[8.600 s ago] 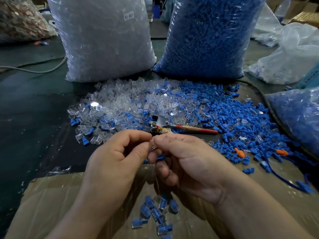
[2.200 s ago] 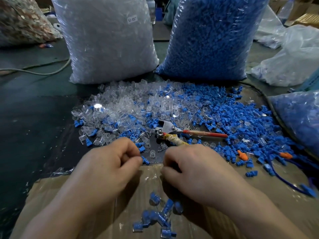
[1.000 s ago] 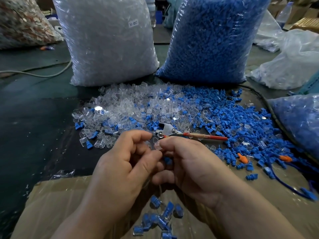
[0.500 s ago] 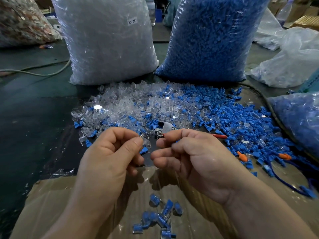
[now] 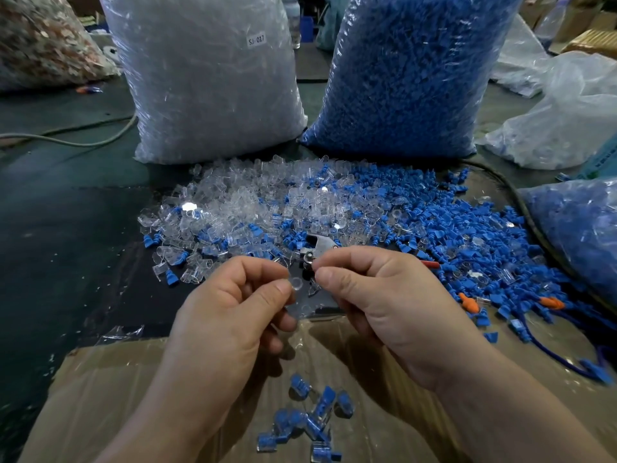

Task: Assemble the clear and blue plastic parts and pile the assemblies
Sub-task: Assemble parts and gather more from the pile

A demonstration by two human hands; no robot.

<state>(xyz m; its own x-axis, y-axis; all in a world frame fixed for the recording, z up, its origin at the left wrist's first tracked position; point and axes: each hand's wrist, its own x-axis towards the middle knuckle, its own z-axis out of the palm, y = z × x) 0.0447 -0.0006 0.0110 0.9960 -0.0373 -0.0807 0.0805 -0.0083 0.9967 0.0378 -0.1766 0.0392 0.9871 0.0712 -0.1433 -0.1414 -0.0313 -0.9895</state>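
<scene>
The left hand (image 5: 233,315) pinches a clear part (image 5: 295,283); the right hand (image 5: 387,305), just beside it, is curled thumb to finger, its content hidden. The joining step, I judge; next a blue part (image 5: 467,248) must enter the clear opening squarely.

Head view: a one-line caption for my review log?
Left hand pinches a clear part beside the curled right hand, over finished assemblies on cardboard, loose parts heaped beyond.

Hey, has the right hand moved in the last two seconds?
Yes. The right hand has moved up the frame from the cardboard edge and now overlaps the handle of the cutter.
</scene>
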